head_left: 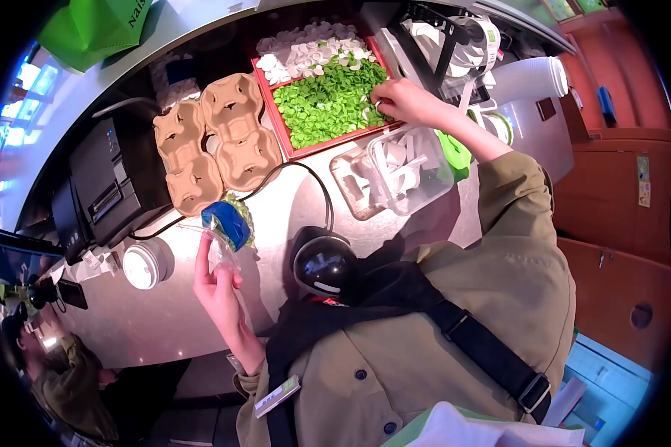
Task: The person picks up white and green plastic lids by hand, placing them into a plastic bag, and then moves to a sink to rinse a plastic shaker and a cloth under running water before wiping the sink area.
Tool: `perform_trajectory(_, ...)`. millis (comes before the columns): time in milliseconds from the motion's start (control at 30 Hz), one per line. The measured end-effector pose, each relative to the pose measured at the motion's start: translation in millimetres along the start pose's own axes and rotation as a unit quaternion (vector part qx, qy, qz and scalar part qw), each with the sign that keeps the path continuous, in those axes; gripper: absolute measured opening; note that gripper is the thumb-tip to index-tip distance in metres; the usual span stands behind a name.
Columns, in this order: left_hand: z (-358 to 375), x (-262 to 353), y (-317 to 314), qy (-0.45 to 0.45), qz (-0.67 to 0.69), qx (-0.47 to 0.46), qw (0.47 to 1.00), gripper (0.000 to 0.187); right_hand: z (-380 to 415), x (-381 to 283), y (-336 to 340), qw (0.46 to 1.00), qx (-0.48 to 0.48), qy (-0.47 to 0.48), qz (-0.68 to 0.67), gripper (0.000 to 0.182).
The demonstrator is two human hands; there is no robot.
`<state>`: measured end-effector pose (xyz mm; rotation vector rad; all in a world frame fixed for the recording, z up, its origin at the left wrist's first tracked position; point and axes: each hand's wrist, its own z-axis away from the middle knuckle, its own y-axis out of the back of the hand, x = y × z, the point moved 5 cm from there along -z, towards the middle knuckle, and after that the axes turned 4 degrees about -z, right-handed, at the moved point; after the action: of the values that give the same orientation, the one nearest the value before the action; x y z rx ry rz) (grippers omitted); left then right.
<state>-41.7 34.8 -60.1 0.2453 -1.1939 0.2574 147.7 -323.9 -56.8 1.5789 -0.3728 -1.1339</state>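
Note:
My left hand (218,281) is by the counter's front, its index finger raised against a clear plastic bag (230,257) and its other fingers curled. A blue patch (230,225) covers the bag's upper part, and small green pieces show beside it. My right hand (404,103) reaches into the right side of a red tray (328,144), fingers pinched together over the pieces. That tray holds many small green pieces (324,104) and, in its far section, white ones (294,54). Whatever is between my right fingertips is too small to make out.
Cardboard cup carriers (238,127) lie left of the tray. Clear containers (417,167) with white items stand below my right forearm. A black scanner (322,262) sits close to my body, its cable crossing the counter. Left are a black printer (115,182), white lids (143,265) and another person (71,384).

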Motion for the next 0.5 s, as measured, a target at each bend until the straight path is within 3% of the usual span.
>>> perform_trajectory(67,-1,-1,0,0.003,0.000,0.001,1.000,0.052,-4,2,7,1.000,0.002,-0.011,-0.009,0.014)
perform_trajectory(167,-2,-1,0,0.003,0.001,-0.003,1.000,0.052,-29,3,34,0.988,0.079,-0.081,-0.108,0.017)
perform_trajectory(333,-2,4,-3,-0.005,-0.012,-0.013,1.000,0.053,-76,28,60,0.969,0.233,-0.069,0.044,0.018)
perform_trajectory(433,1,2,-1,-0.012,0.000,-0.010,1.000,0.053,-67,28,45,0.980,0.003,-0.102,0.169,0.017)
perform_trajectory(500,0,-1,-1,-0.010,0.003,-0.002,1.000,0.053,-44,8,38,0.948,-0.120,-0.147,0.254,0.019)
